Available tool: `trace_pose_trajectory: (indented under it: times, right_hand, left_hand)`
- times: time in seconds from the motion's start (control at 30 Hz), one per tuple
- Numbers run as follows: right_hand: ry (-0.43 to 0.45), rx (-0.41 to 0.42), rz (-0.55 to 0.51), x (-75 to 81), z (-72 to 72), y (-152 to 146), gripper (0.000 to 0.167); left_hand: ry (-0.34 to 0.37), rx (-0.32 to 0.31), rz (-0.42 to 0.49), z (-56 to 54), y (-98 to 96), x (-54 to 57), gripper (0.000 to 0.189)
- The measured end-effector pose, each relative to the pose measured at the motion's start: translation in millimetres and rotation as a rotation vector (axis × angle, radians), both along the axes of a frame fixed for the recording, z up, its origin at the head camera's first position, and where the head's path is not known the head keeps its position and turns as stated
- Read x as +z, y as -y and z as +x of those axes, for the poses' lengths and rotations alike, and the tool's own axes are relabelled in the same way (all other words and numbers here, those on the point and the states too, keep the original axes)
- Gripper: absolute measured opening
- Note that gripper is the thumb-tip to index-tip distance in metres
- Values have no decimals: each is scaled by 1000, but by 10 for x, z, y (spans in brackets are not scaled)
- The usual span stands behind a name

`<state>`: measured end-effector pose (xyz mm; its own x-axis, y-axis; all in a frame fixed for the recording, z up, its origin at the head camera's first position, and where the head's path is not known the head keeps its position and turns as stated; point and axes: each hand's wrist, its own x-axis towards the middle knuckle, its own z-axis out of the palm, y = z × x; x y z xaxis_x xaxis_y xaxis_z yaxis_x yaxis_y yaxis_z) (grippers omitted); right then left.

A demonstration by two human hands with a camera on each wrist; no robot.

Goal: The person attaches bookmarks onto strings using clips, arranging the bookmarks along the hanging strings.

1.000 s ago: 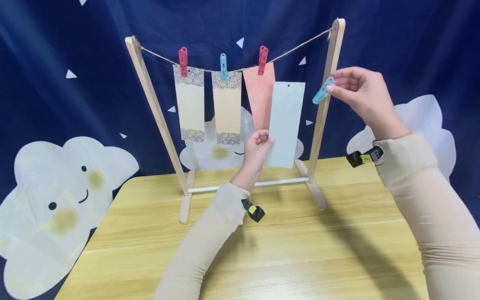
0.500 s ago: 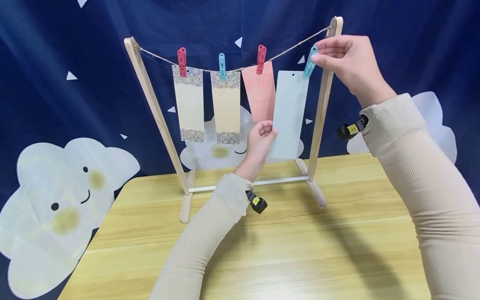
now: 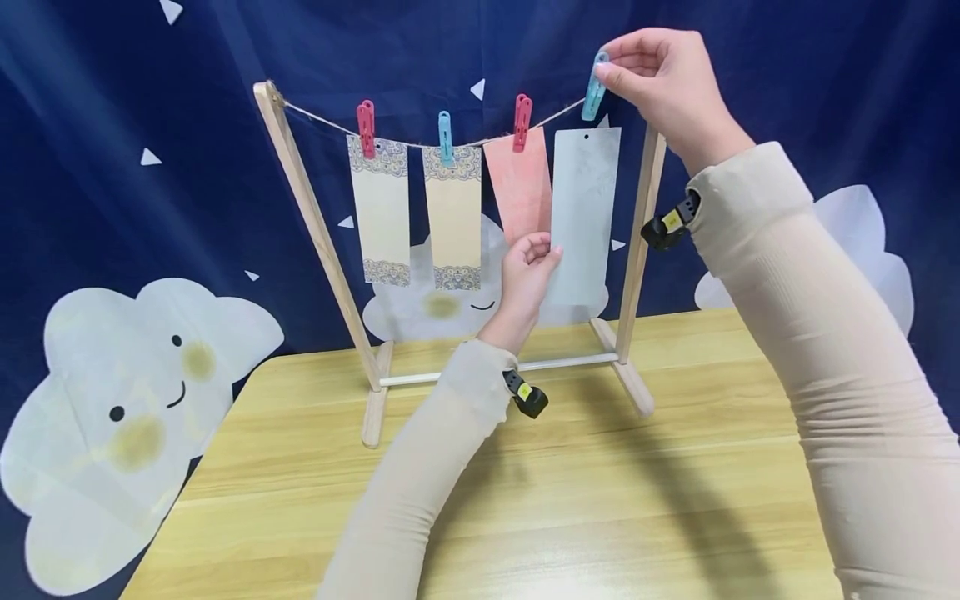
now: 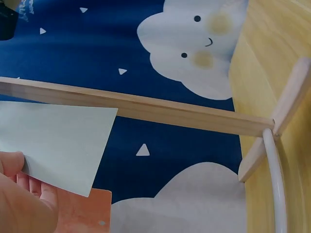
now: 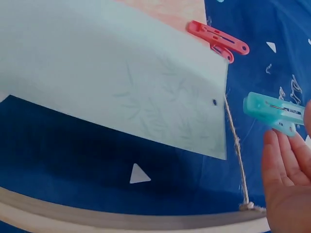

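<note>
My left hand [image 3: 527, 279] pinches the left edge of a pale blue paper card [image 3: 587, 208] with a small punched hole near its top. The card is upright beside a coral card [image 3: 519, 183], partly overlapping it in the left wrist view. Above the pale card, my right hand [image 3: 663, 83] pinches a light blue clothespin [image 3: 595, 87] between thumb and fingers. In the right wrist view this clothespin [image 5: 272, 110] stands apart from the card's top edge, and the twine [image 5: 236, 145] runs close along that edge.
A wooden stand holds the sagging twine between a left post [image 3: 315, 225] and a right post [image 3: 642, 225]. Two patterned cards, one cream [image 3: 378, 212] and one tan [image 3: 453, 221], hang by clothespins. The stand is on a wooden table [image 3: 600, 500] before a blue cloth backdrop.
My right hand has moved up and left with the light blue clothespin, from beside the right post to above the pale card. My left hand has raised the card toward the twine.
</note>
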<state>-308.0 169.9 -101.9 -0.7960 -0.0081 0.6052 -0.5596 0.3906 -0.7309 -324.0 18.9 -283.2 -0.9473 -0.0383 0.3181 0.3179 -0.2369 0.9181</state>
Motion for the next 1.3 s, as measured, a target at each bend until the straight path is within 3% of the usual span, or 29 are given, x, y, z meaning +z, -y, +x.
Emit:
trace_pose_trajectory:
  times: [0.23, 0.5, 0.9, 1.3]
  right_hand:
    - [-19, -59, 29, 54, -109, 127, 34]
    - [-12, -58, 12, 61, -202, 199, 31]
    - [-43, -46, -2, 130, -179, 164, 6]
    - [-47, -20, -13, 164, -112, 147, 9]
  left_hand:
    - [17, -6, 25, -37, -63, -11, 20]
    - [18, 4, 49, -32, -93, -2, 20]
    - [15, 17, 47, -48, -90, -8, 20]
    - [25, 17, 42, -51, -79, -43, 19]
